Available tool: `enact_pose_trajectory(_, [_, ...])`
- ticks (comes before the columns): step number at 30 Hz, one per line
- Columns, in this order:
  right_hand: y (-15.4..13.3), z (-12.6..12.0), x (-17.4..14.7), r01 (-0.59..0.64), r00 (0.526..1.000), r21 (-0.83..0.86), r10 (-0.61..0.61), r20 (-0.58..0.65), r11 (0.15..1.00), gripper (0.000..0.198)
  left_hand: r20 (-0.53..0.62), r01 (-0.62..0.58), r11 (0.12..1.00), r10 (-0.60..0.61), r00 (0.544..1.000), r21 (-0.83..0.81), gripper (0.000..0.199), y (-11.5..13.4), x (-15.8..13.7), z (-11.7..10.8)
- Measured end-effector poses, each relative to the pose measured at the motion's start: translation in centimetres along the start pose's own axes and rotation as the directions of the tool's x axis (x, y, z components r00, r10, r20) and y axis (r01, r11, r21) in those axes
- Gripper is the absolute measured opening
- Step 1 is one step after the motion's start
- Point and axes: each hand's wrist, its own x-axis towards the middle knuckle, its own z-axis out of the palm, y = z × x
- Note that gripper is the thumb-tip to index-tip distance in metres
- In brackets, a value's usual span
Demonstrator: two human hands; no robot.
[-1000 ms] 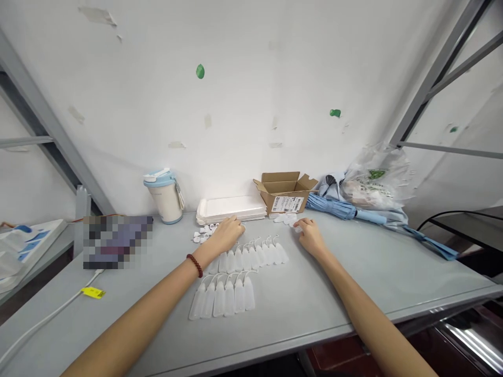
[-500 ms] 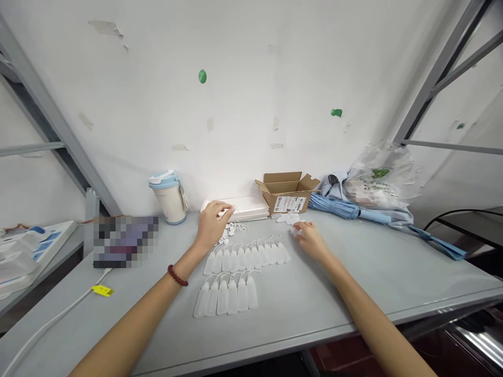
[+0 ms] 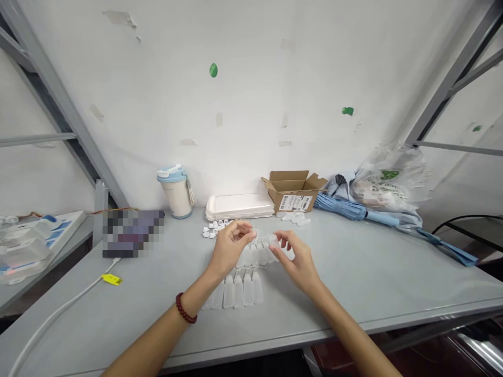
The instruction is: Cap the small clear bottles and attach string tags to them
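My left hand point(image 3: 231, 246) is closed in a pinch on a small white cap with a thin cord, partly hidden by the fingers. Close on its right, my right hand point(image 3: 296, 256) grips a small translucent bottle point(image 3: 274, 241) between thumb and fingers. Below both hands, similar translucent bottles with thin cords at their tops lie in two rows; the front row point(image 3: 238, 291) shows best, while the hands partly cover the back one. Loose white caps point(image 3: 212, 230) lie in a cluster behind my left hand. More translucent bottles point(image 3: 296, 219) rest loose in front of the cardboard box.
At the back stand a blue-lidded cup point(image 3: 176, 196), a stack of white trays point(image 3: 239, 206) and an open cardboard box point(image 3: 293, 193). A folded blue umbrella point(image 3: 341, 207) and a plastic bag point(image 3: 389, 183) lie to the right. A white cable point(image 3: 66, 306) crosses the table's left side.
My left hand has moved right and toward me from the cap cluster. My right hand has come left from near the box with a bottle, so both hands are now close together above the rows.
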Motion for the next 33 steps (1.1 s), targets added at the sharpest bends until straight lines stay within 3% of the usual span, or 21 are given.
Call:
enact_pose_trajectory(4, [-1.5, 0.4, -0.6, -0.194, 0.964, 0.254, 0.232, -0.129, 0.947, 0.032, 0.096, 0.103, 0.99, -0.094, 0.991, -0.101, 0.015, 0.3, -0.8, 0.4])
enact_pose_trajectory(8, [-1.7, -0.3, -0.3, -0.397, 0.883, 0.527, 0.469, -0.004, 0.751, 0.028, 0.12, 0.169, 0.974, -0.152, 0.981, -0.15, 0.014, 0.1, -1.0, 0.5])
enact_pose_trajectory(12, [-1.6, -0.6, -0.1, -0.47, 0.864, 0.66, 0.456, 0.211, 0.586, 0.029, 0.122, 0.225, 0.948, -0.201, 0.972, -0.226, 0.018, -0.2, -1.0, 0.5])
enact_pose_trajectory(16, [-1.7, -0.4, -0.3, -0.467, 0.88, 0.694, 0.366, 0.303, 0.548, 0.027, 0.158, 0.251, 0.933, -0.216, 0.964, -0.259, 0.02, -0.4, -1.2, 0.6])
enact_pose_trajectory(20, [-1.9, -0.4, -0.4, -0.47, 0.882, 0.676, 0.336, 0.331, 0.567, 0.027, 0.163, 0.215, 0.955, -0.183, 0.969, -0.204, 0.02, -0.5, -1.3, 0.7])
enact_pose_trajectory(24, [-2.0, -0.3, -0.4, -0.418, 0.907, 0.605, 0.276, 0.316, 0.678, 0.024, 0.148, 0.127, 0.992, -0.122, 0.981, -0.025, 0.021, -0.2, -1.5, 0.7])
enact_pose_trajectory(26, [-1.9, -0.1, -0.5, -0.323, 0.94, 0.503, 0.213, 0.265, 0.801, 0.02, 0.166, 0.073, 0.996, -0.081, 0.983, 0.052, 0.02, -0.1, -1.5, 0.6])
enact_pose_trajectory(29, [-1.3, 0.3, -0.8, -0.085, 0.989, 0.253, 0.051, 0.137, 0.964, 0.013, 0.228, -0.027, 0.983, -0.015, 0.974, 0.181, 0.017, 0.0, -1.7, 0.5])
enact_pose_trajectory(33, [-0.6, 0.8, -1.4, 0.119, 0.992, 0.059, -0.121, 0.033, 0.991, 0.006, 0.25, -0.117, 0.935, 0.031, 0.968, 0.334, 0.015, 0.4, -1.7, 0.2])
